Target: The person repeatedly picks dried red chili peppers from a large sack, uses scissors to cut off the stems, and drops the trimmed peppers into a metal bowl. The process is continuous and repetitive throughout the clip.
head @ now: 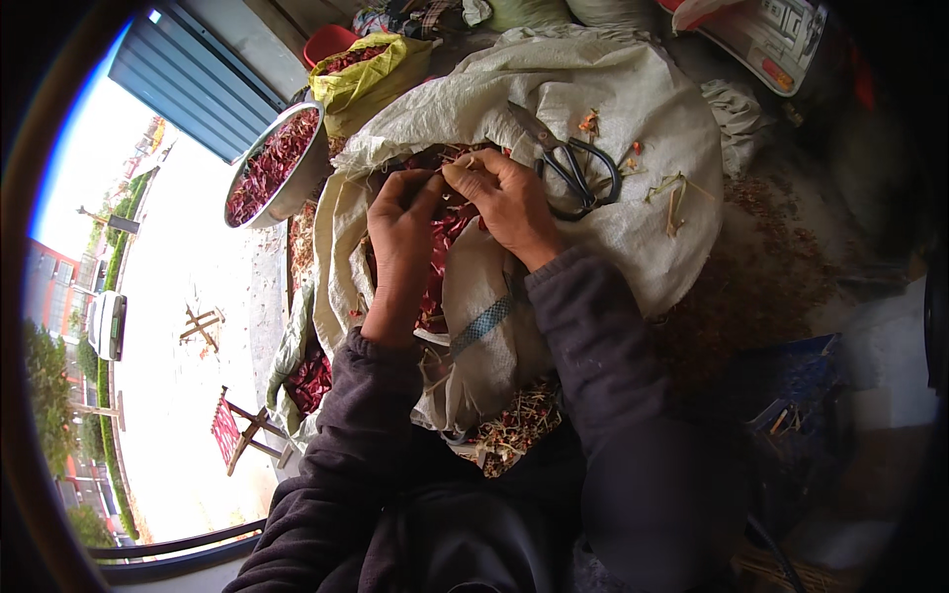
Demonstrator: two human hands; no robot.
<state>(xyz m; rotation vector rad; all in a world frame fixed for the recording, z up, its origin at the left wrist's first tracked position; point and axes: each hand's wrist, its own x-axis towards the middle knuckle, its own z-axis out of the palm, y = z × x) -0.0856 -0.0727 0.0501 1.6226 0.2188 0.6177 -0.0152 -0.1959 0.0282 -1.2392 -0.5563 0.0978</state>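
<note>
My left hand (404, 230) and my right hand (504, 200) meet above the mouth of a large white woven sack (645, 244). Their thumbs and fingertips pinch close together, with a bit of pale stem showing at the right fingertips; what else they hold is hidden. Below them, inside the sack, lie dark red dried chili peppers (443, 248). Black-handled scissors (569, 163) rest on the sack's cloth to the right of my right hand. Dry stems (675, 200) and small orange-red bits are scattered on the same cloth.
A metal basin (315, 159) of dried chilies stands at upper left, beside a yellow sack (404, 67) of more. A greenish sack (285, 356) with chilies is at lower left, near a folding stool (241, 430). Stem scraps (519, 430) lie in front of my body.
</note>
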